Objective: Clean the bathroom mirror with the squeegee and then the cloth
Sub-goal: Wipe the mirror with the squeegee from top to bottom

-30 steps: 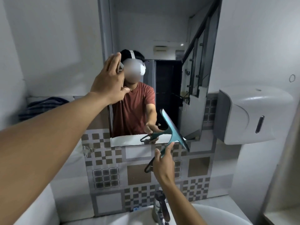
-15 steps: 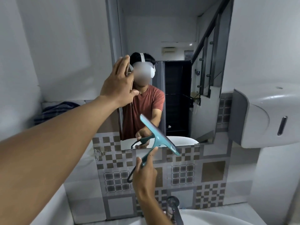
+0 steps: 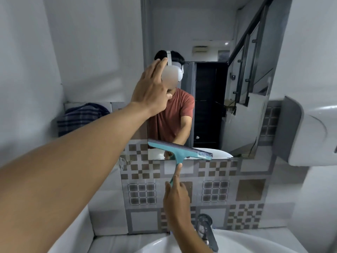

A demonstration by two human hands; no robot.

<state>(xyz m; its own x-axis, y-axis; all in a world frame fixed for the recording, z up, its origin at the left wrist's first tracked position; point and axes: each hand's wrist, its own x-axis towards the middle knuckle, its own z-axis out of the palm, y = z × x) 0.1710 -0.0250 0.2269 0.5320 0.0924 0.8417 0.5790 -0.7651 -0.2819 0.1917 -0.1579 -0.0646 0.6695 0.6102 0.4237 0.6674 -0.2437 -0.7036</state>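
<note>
The mirror (image 3: 209, 42) hangs on the wall ahead, above patterned tiles. My right hand (image 3: 176, 199) grips the handle of a teal squeegee (image 3: 179, 151), index finger stretched up along it. Its blade lies nearly level across the mirror's bottom edge, left end slightly higher. My left hand (image 3: 152, 89) is raised, fingers apart, palm at the mirror's left edge near its frame, holding nothing. A dark striped cloth (image 3: 82, 117) lies folded on the ledge to the left of the mirror.
A white dispenser (image 3: 310, 136) sticks out from the right wall. Below are a chrome tap (image 3: 207, 230) and the white basin (image 3: 255, 240). Patterned tiles (image 3: 209, 194) cover the wall under the mirror. A white wall closes the left side.
My right hand has brought the squeegee left and turned its blade from steeply tilted to nearly level at the mirror's bottom edge. The view has shifted right to left; my left hand stays raised.
</note>
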